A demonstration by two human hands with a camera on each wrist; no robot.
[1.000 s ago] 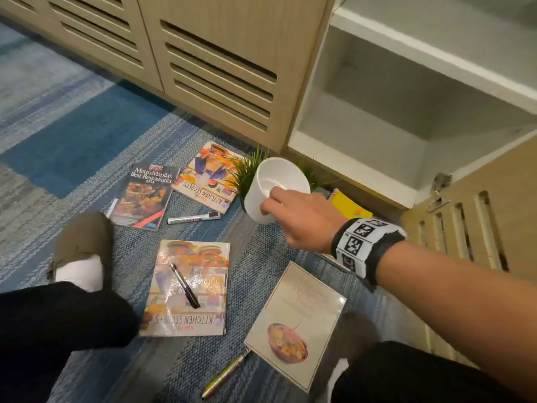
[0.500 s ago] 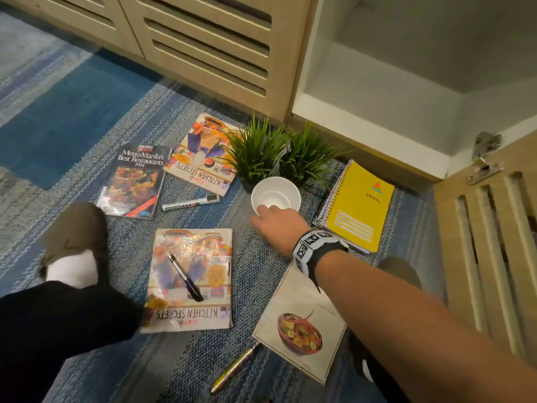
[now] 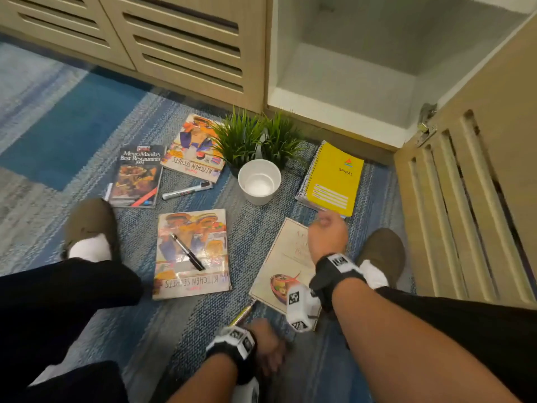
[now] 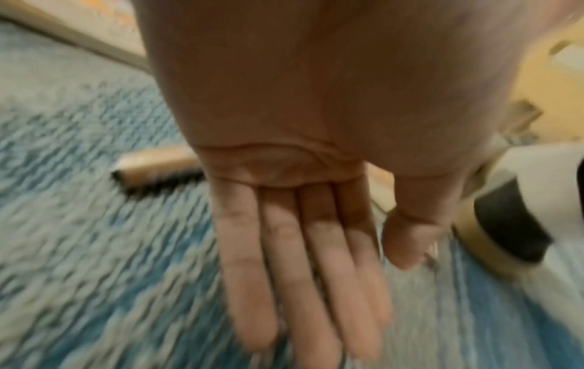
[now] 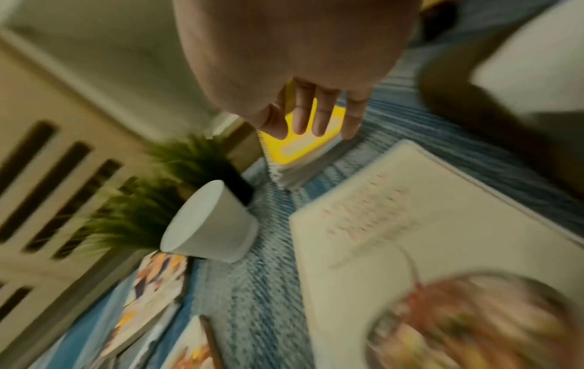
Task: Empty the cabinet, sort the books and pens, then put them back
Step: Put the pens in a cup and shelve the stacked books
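A: Status, cabinet [image 3: 343, 82]?
B: Emptied; sorting step. Books lie left of the right hand [image 3: 327, 234], notebook [image 3: 334, 178] just ahead.
A: Hands?
B: Right: fingers spread, empty. Left hand [image 4: 300, 199]: flat, empty; pen [image 4: 151, 159] beside it. Next: collect pens.

Warm, fairly dim indoor light. The head view is mostly sharp, with straight cabinet [image 3: 186, 50] lines bowing near the edges (wide-angle bend). Glare sheens the cookbook [image 3: 191, 253] cover. Both wrist views are smeared by motion blur, the carpet [image 4: 79, 249] streaked.
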